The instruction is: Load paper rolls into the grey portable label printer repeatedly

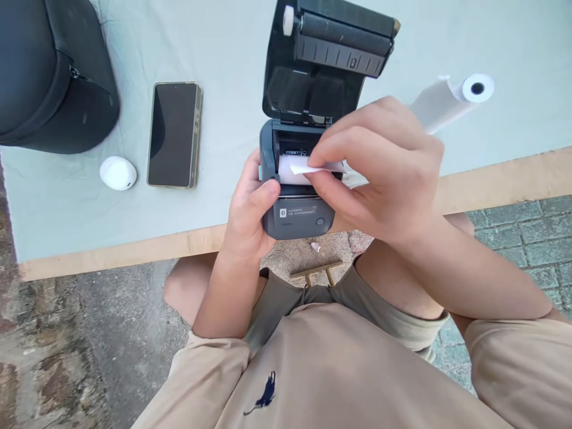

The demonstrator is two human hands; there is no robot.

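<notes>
A small dark grey label printer [298, 221] is tilted up at the table's near edge, its black lid [295, 89] swung fully back. My left hand [250, 205] grips the printer's left side, thumb on the front rim. Inside the compartment sits a white paper roll [289, 174]. My right hand [379, 167] pinches the loose end of that paper between thumb and forefinger, over the compartment's right part. The right end of the roll is partly hidden behind these fingers.
A second white paper roll [478, 88], partly unrolled, lies at the right of the table [223, 47]. On the left are a phone [173, 136], a white rounded case [118, 173] and a black zipped bag [58, 77]. The table's wooden edge [134, 252] runs before my lap.
</notes>
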